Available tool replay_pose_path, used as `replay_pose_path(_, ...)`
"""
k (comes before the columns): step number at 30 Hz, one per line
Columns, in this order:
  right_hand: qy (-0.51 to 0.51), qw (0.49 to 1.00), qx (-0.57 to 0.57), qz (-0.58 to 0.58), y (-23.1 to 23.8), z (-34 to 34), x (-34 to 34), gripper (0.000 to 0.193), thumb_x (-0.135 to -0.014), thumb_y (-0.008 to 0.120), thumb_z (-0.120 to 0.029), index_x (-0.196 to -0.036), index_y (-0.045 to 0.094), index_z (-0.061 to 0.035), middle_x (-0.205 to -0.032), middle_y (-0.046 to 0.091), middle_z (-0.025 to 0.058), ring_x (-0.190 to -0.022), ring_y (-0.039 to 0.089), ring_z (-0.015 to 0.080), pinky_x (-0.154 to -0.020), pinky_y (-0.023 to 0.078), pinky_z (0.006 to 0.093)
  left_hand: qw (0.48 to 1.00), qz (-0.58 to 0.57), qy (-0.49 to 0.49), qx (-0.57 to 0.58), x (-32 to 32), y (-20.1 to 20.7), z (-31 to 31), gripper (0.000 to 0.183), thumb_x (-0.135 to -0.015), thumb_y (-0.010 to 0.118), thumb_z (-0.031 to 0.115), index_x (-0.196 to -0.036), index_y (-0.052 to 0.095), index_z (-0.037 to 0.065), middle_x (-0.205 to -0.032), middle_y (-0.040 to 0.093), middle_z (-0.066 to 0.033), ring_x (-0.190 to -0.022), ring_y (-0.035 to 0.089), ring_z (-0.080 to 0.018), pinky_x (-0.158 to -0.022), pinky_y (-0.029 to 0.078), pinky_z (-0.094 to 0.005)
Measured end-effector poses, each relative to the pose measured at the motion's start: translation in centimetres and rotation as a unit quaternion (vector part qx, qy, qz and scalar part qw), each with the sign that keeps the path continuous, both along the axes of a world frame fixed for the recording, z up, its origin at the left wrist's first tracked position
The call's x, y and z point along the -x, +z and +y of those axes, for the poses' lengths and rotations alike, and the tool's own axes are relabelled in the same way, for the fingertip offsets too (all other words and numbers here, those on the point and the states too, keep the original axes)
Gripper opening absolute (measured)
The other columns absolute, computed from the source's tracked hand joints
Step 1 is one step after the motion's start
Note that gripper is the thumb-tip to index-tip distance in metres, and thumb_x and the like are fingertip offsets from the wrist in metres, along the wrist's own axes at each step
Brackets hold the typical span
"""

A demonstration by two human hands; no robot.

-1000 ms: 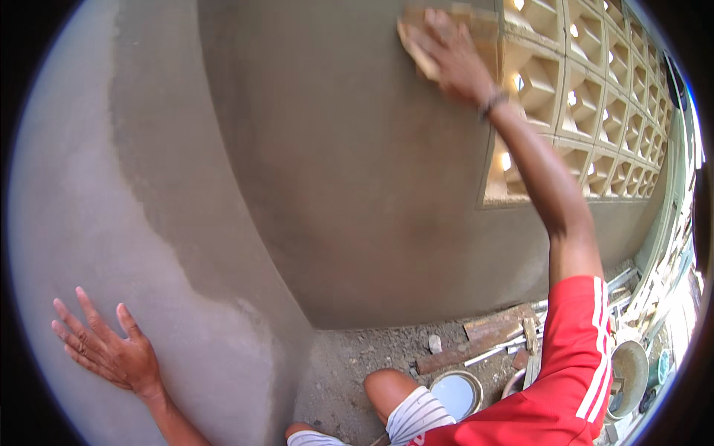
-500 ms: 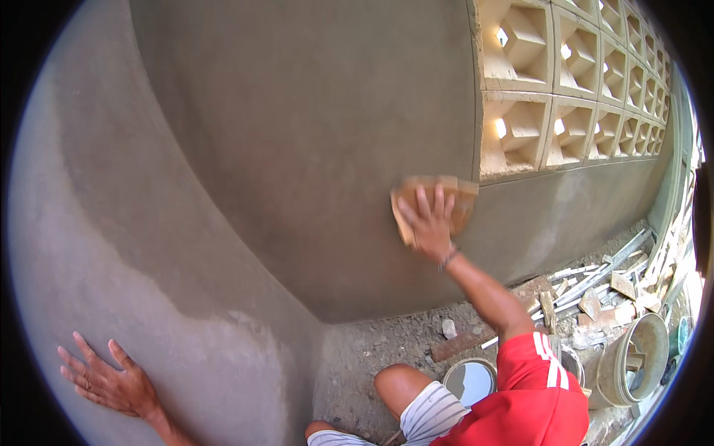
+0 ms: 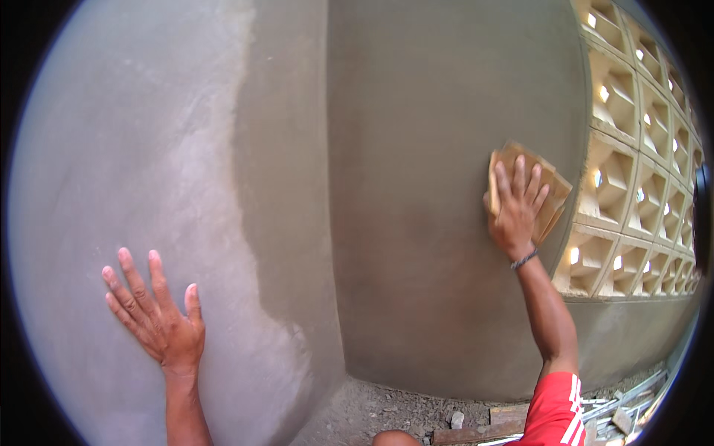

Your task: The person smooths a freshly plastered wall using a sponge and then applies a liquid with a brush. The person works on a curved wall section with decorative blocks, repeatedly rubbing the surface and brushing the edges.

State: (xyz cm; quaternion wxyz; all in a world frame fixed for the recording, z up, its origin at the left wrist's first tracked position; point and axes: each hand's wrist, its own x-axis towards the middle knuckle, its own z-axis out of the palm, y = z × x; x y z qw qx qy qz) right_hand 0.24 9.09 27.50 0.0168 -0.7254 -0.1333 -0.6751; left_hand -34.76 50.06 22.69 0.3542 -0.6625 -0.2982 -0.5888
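My left hand [image 3: 160, 323] lies flat with fingers spread against the grey plastered wall [image 3: 134, 171] on the left, holding nothing. Over on the adjoining darker, smooth plastered wall [image 3: 424, 186], my right hand [image 3: 515, 219] presses a tan, layered pad [image 3: 551, 186] flat to the surface. The pad looks like folded paper or cardboard; its lower part is hidden under my palm. My fingers stretch over its face, and the thumb is at its left edge. The pad sits close to the wall's right border, beside the pierced blocks.
Cream pierced blocks [image 3: 614, 178] fill the wall section at the right. The two plastered walls meet in a vertical inside corner [image 3: 332, 223]. Rough dirt ground [image 3: 394, 405] runs along the base, with a reddish-brown plank [image 3: 476, 433] and scrap strips [image 3: 632, 401] at the lower right.
My view has turned up and to the left. My right hand has moved the pad upward along the wall beside the blocks. The buckets at the lower right have left the picture.
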Motion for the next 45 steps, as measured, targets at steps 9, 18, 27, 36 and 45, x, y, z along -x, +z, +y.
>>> replay_pose_path(9,-0.042,0.994,0.046,-0.093,23.5,10.0,-3.8,0.059,-0.097,0.049,-0.051,-0.152,0.034,-0.0348,-0.163,0.019,0.0036,-0.15,0.007,0.0403,-0.113,0.007,0.0692,0.999,0.012,0.003,0.033,0.3,-0.1,0.5,0.057,-0.102,0.038,0.046,-0.145,0.045,0.01,-0.157,0.03,-0.0207,-0.146,0.021,-0.0457,-0.117,0.02,-0.0565)
replay_pose_path(18,-0.038,0.988,0.136,-0.058,37.8,25.6,-5.0,0.06,-0.097,0.045,-0.037,-0.154,0.031,-0.0264,-0.163,0.018,0.0115,-0.149,0.008,0.044,-0.115,0.003,0.0665,0.994,0.084,-0.052,0.053,0.0,-1.1,0.1,0.057,-0.1,0.041,0.043,-0.145,0.044,0.009,-0.158,0.02,-0.0274,-0.146,0.004,-0.0537,-0.117,0.002,-0.0622)
replay_pose_path(27,0.146,0.824,0.486,0.252,9.9,13.5,-0.9,0.066,-0.089,0.053,-0.023,-0.153,0.035,-0.0239,-0.163,0.02,0.0066,-0.151,0.011,0.0324,-0.118,0.013,0.0606,0.887,0.162,-0.258,0.347,5.1,2.3,-5.5,0.061,-0.097,0.048,0.034,-0.15,0.036,0.007,-0.161,0.004,-0.0289,-0.147,-0.003,-0.0534,-0.115,0.001,-0.0655)
replay_pose_path(36,0.024,0.995,0.095,-0.014,53.5,12.0,-2.7,0.064,-0.089,0.054,-0.023,-0.151,0.038,-0.0273,-0.163,0.022,0.0061,-0.15,0.011,0.0386,-0.116,0.008,0.0637,0.95,0.036,-0.283,0.13,10.9,33.5,-1.7,0.066,-0.097,0.049,0.033,-0.153,0.026,0.006,-0.16,0.007,-0.0274,-0.148,0.005,-0.0478,-0.116,0.011,-0.064)
replay_pose_path(45,0.09,0.884,0.418,0.188,35.2,15.5,-1.4,0.067,-0.092,0.05,-0.023,-0.155,0.029,-0.0242,-0.165,0.014,0.0069,-0.152,0.006,0.0332,-0.12,0.002,0.0581,0.993,-0.058,-0.099,-0.001,5.1,39.3,2.7,0.058,-0.1,0.047,0.04,-0.145,0.043,0.003,-0.158,0.024,-0.0249,-0.148,0.016,-0.0429,-0.117,0.013,-0.0587)
